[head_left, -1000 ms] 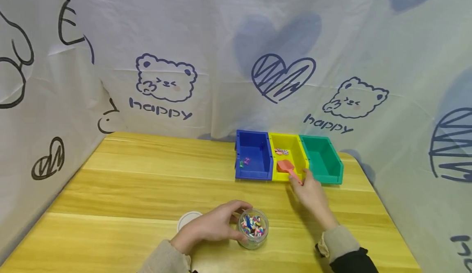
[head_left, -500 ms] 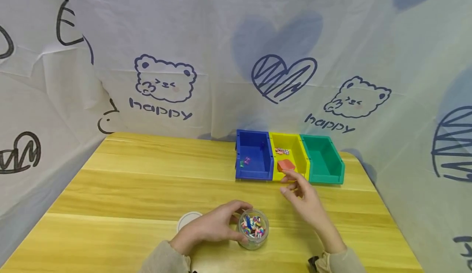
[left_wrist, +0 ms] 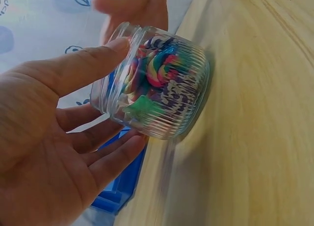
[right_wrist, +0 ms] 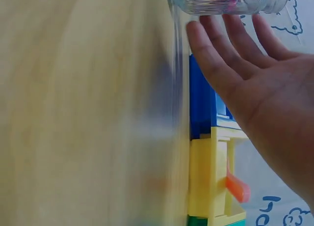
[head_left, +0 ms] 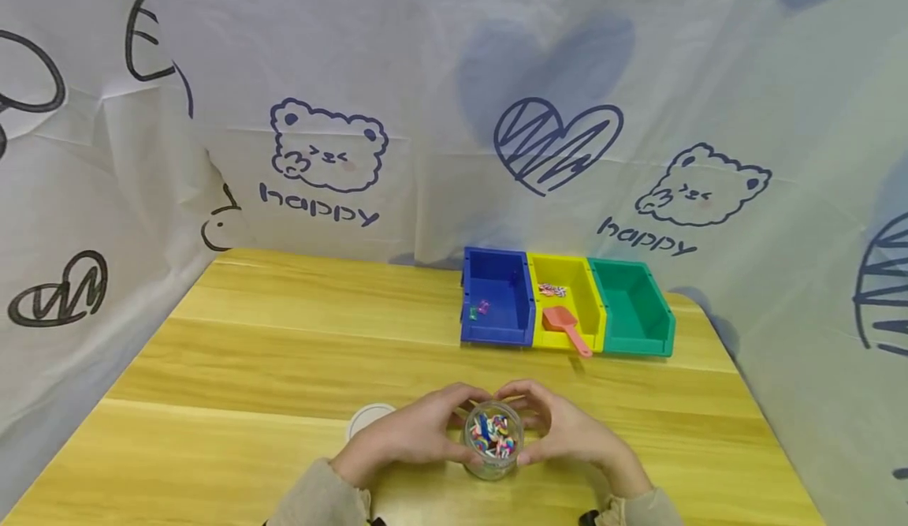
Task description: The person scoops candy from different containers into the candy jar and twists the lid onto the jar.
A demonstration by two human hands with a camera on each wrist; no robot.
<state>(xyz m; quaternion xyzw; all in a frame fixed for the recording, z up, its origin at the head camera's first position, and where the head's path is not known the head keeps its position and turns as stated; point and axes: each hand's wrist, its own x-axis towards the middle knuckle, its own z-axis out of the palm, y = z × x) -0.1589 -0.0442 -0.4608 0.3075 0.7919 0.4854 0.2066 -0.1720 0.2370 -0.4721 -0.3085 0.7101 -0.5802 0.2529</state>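
Note:
A clear ribbed glass jar [head_left: 489, 471] of small colourful pieces, some like swirled candies, stands uncapped near the table's front. My left hand [head_left: 414, 431] holds it from the left; in the left wrist view, the thumb lies along the jar neck [left_wrist: 117, 88] and the fingers pass behind it. On the other side, my right hand [head_left: 578, 435] is cupped beside the jar, thumb and fingers apart. Its fingers look fairly straight in the right wrist view, fingertips [right_wrist: 194, 29] at the glass; firm contact is unclear. A pink scoop [head_left: 562, 319] leans over the yellow bin's front edge.
Blue [head_left: 496, 335], yellow [head_left: 592, 305] and green [head_left: 634, 305] bins stand joined at the back. Small pieces lie in the blue and yellow ones. A white round lid [head_left: 364, 418] lies partly behind my left hand. Printed cloth [head_left: 426, 53] hangs behind the table [head_left: 284, 337].
My right hand has let go of the scoop at the yellow bin and come back toward me to the jar's right side. The left hand stays on the jar.

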